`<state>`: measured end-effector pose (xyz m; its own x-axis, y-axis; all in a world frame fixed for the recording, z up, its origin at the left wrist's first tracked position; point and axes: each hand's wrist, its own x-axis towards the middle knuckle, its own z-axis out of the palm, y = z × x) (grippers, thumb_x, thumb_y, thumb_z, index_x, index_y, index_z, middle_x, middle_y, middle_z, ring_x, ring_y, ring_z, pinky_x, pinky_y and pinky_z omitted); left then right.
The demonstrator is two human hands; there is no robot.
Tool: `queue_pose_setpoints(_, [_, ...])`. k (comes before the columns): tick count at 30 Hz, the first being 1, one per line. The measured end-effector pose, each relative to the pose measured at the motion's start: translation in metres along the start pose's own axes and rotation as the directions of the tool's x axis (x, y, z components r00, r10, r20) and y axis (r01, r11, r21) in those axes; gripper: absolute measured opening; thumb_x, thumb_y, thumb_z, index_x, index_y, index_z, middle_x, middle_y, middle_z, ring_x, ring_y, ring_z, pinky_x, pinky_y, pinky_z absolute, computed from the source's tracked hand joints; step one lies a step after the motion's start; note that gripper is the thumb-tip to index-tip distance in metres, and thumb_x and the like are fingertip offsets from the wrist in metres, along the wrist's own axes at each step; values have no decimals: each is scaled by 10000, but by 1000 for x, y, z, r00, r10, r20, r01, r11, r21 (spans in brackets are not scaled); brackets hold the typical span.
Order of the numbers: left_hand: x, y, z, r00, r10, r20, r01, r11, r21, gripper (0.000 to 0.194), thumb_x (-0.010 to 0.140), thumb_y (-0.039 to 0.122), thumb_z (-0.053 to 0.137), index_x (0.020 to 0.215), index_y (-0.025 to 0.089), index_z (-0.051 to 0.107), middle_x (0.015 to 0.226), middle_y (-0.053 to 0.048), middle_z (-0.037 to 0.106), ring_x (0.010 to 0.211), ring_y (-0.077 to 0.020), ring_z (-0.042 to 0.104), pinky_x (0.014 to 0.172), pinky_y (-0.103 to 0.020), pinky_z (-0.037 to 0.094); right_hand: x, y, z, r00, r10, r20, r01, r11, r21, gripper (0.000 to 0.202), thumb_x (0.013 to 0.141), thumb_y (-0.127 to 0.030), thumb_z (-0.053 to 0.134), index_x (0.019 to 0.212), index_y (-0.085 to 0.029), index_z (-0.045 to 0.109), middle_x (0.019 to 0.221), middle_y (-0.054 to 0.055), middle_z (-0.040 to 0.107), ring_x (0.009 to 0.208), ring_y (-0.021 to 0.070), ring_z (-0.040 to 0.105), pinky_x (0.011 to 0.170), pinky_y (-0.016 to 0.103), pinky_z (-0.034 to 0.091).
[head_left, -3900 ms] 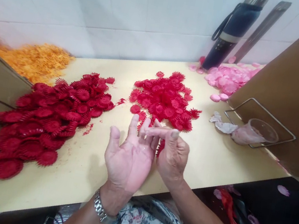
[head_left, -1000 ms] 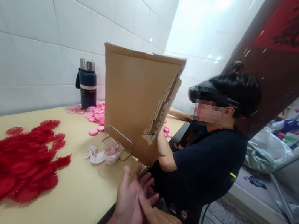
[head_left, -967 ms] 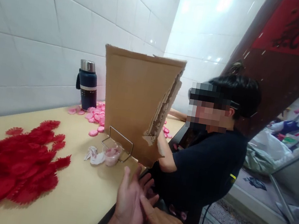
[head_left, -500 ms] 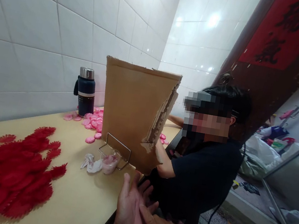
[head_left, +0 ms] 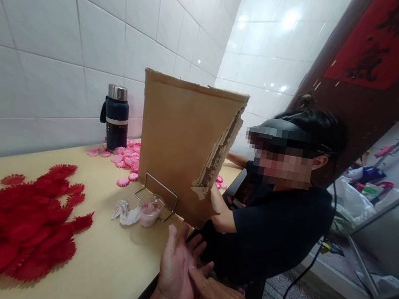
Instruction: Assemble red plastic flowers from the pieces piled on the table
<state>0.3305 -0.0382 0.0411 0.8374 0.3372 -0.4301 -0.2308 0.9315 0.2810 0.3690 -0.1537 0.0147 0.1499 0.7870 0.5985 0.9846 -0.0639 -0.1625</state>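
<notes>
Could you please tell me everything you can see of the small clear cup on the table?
The small clear cup looks like plastic, round and open-topped, with pale pinkish contents. It stands upright on the cream-coloured table, in front of the wire bracket at the foot of the cardboard panel. A crumpled white wad lies beside it; whether they touch is hard to tell. The left hand, nearest to it, does not touch it.

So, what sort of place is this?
Likely a small indoor craft workshop or home work corner: a heap of fringed red discs and a pile of scalloped pink discs lie on a pale yellow tabletop, with a torn brown cardboard panel standing on it.
</notes>
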Motion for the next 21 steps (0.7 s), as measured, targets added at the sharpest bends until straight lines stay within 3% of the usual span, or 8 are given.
queue_pose_setpoints(14, [-7, -2, 4, 998, 12, 69, -12, 1000, -1, 514, 784, 646, 354, 1038, 225, 507, 1122, -120, 511, 982, -266, 516, 712, -384, 452, 0, -10, -13, 993, 121, 11, -121, 990, 69, 460, 810, -65, 379, 1242, -152, 511, 717, 61, 653, 619, 148, 610, 600, 258, 523])
queue_pose_setpoints(21, [-5, -4, 1, 998, 4, 65, -5, 1000, 13, 521, 770, 660, 362, 1017, 229, 516, 1117, -109, 517, 1008, -270, 510, 748, -401, 451, 6, -8, -14, 987, 138, 78, -140, 990, 20, 488, 814, -67, 373, 1283, -161, 474, 732, 54, 655, 632, 144, 603, 624, 255, 511])
